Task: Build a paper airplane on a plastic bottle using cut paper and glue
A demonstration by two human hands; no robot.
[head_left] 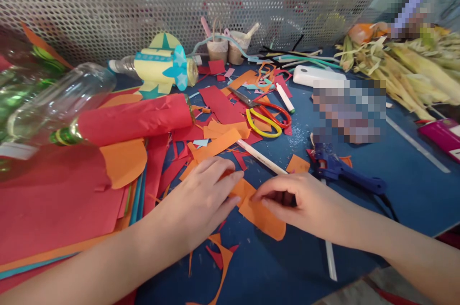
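Handling orange paper [266, 221] near a white pen [262, 157], print unreadable

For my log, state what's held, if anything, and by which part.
The left hand touches the orange paper strip at its left end, the right hand near its middle; whether either grips it cannot be told.

Light moderate, diffuse. Small glare spots high on mesh [161, 8], glints on clear bottle [64, 99]. Soft shadow under right hand [305, 197]. Wide-angle stretch toward edges; fine detail slightly soft (pixelated blocks [352, 108] mask several patches).
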